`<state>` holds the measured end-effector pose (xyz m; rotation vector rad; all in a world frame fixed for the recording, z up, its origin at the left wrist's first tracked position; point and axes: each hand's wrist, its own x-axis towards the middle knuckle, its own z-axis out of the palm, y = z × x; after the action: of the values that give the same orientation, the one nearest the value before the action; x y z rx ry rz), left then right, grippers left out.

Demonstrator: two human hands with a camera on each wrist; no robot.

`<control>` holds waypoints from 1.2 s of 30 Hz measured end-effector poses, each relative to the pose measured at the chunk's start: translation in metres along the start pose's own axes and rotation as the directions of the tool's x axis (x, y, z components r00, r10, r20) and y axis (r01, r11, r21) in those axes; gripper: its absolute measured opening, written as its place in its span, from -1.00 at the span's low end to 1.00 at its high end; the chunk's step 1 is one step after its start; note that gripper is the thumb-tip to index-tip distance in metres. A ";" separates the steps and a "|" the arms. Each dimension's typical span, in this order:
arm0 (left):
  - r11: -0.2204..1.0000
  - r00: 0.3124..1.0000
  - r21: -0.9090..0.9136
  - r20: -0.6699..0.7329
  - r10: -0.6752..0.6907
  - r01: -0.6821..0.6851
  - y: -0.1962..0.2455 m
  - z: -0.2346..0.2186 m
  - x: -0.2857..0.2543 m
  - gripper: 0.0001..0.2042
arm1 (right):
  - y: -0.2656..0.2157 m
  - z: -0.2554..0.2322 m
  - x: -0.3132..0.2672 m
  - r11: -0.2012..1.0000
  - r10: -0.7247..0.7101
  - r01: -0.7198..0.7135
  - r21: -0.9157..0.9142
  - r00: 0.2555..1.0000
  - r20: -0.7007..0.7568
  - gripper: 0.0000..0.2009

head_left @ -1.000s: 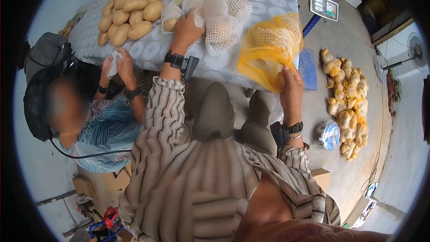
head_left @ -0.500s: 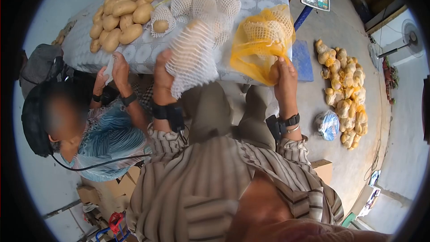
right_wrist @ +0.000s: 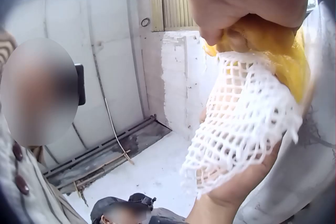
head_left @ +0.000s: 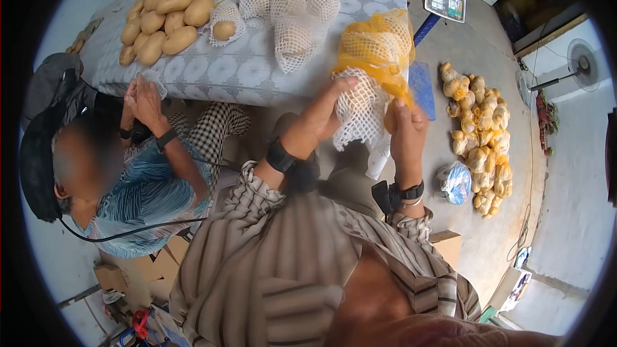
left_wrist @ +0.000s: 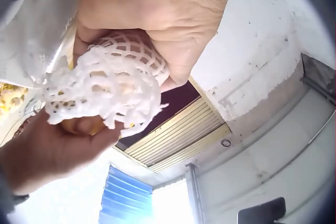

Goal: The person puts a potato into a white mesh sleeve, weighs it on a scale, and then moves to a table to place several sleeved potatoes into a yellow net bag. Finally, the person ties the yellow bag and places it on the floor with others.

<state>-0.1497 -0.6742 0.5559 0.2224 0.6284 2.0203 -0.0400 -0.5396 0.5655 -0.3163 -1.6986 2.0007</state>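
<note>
Head view, left to right. What's there?

Seated person point(head_left: 144, 167) far left, holding white netting point(head_left: 156, 82). Next, loose potatoes point(head_left: 164, 16) piled on the counter point(head_left: 205, 77), white-netted items point(head_left: 295, 32) right of them.

Left hand point(head_left: 321, 114)?

Fingers curled round a white net sleeve point(head_left: 360, 109), held just off the counter edge, top end up against the yellow mesh bag point(head_left: 376, 38). Can't tell how far in.

Right hand point(head_left: 409, 125)?

Fingers gripping that bag's gathered edge, right beside the sleeve. Rest of it sits on the counter corner.

Beyond?

Scale display point(head_left: 445, 3), then netted bundles point(head_left: 483, 135) on the floor point(head_left: 453, 42).
</note>
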 end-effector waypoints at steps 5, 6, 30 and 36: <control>0.887 0.887 0.199 -0.124 0.445 -0.417 0.002 0.016 0.002 -0.63 | -0.006 0.029 -0.011 0.991 0.105 -0.103 -0.087 0.994 0.020 -0.78; 0.884 0.884 0.202 -0.128 0.450 -0.421 0.001 0.015 0.003 -0.63 | -0.002 0.032 -0.011 0.993 0.089 -0.086 -0.079 0.996 0.032 -0.77; -0.192 0.658 0.945 0.322 0.680 -0.264 -0.010 -0.023 0.040 -0.66 | 0.038 -0.001 0.028 0.990 0.007 -0.019 -0.136 0.996 -0.085 -0.79; 0.062 0.816 0.957 0.206 0.541 -0.283 0.025 -0.016 -0.021 -0.61 | 0.041 -0.004 0.028 0.977 0.041 -0.050 -0.207 0.998 -0.049 -0.72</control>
<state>-0.1640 -0.7075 0.5569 1.0983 2.2420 1.8077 -0.0709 -0.5267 0.5285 -0.4718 -1.8914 1.8355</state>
